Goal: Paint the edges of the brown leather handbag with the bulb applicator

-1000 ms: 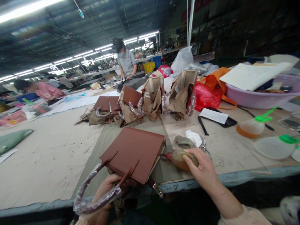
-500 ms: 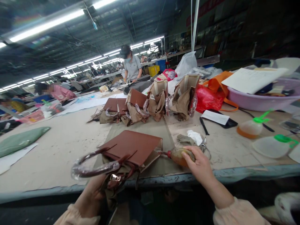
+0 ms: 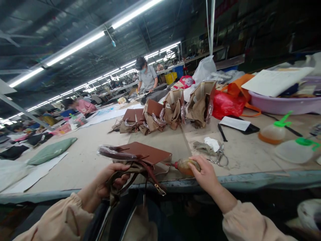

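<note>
A brown leather handbag (image 3: 146,154) lies flat at the near table edge, its plastic-wrapped handle (image 3: 116,153) raised to the left. My left hand (image 3: 107,180) grips the bag's tan straps and open end at the edge. My right hand (image 3: 207,172) holds a small squeeze bottle (image 3: 184,165) with a red nozzle, tip pointed at the bag's right side.
Several more brown bags (image 3: 173,108) stand at mid-table. Scissors (image 3: 219,155), a rag (image 3: 202,146), two green-capped bottles (image 3: 276,131), a purple basin (image 3: 281,102) and a red plastic bag (image 3: 225,103) lie to the right. A green cushion (image 3: 51,150) is left. Other people work behind.
The bag has been tipped flatter and pulled toward the edge; its handle swung up and left. My left hand shifted onto the straps. The right hand kept the bottle at the bag.
</note>
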Demonstrator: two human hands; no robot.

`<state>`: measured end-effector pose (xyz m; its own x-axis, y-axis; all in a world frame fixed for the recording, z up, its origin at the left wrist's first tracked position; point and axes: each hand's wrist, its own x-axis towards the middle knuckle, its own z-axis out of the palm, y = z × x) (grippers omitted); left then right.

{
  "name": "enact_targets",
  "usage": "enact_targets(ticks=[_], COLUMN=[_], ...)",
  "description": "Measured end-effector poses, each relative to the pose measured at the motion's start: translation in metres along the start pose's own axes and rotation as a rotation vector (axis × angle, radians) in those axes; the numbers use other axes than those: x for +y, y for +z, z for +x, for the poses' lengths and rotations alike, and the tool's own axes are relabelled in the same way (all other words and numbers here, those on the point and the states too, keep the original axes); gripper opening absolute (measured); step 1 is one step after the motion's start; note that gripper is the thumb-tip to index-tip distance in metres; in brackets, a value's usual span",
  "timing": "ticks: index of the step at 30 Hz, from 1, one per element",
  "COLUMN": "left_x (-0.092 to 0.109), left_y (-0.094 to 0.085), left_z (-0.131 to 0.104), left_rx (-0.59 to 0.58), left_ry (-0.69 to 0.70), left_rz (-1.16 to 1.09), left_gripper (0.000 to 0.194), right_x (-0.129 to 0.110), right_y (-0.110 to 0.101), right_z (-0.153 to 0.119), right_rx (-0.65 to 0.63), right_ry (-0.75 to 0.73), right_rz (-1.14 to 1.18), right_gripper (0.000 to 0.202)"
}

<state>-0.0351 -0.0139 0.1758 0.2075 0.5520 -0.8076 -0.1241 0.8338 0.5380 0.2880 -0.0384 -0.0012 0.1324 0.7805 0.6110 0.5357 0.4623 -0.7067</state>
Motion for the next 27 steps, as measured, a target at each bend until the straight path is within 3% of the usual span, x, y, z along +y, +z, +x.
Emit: enact_targets(ticks=[5,8,14,18,22,27], left_x=[0.002,0.007,0.023,0.038,0.051,0.057], left_y=[-0.003,0.003,0.028,0.049,0.062,0.065], left_z=[0.005,0.005,0.005,0.016,0.03,0.037], left_rx=[-0.092,-0.091,-0.013,0.05,-0.01,-0.068], left_ry=[-0.055,-0.052,0.017,0.062,0.08,0.057], left_rz=[-0.073,-0.057,-0.001,0.019,0.009,-0.018], left_gripper=[0.01,0.021,0.03,0.021,0.015,0.017], right_x=[-0.003,-0.002,-0.004,-0.01,-0.012,-0.009], right_y=[0.001,0.001,-0.002,-0.005,-0.007,-0.006], right_z=[-0.007,-0.009,-0.009,-0.01,-0.01,-0.009], right_rx=[-0.066,-0.098,-0.188,-0.255,-0.254,-0.19], right_ry=[-0.102,-0.142,-0.132,-0.158,-0.235,-0.287], right_rz=[-0.002,-0.02,-0.064,-0.157,-0.232,-0.255], right_gripper=[0.01,0.013,0.012,0.013,0.016,0.019])
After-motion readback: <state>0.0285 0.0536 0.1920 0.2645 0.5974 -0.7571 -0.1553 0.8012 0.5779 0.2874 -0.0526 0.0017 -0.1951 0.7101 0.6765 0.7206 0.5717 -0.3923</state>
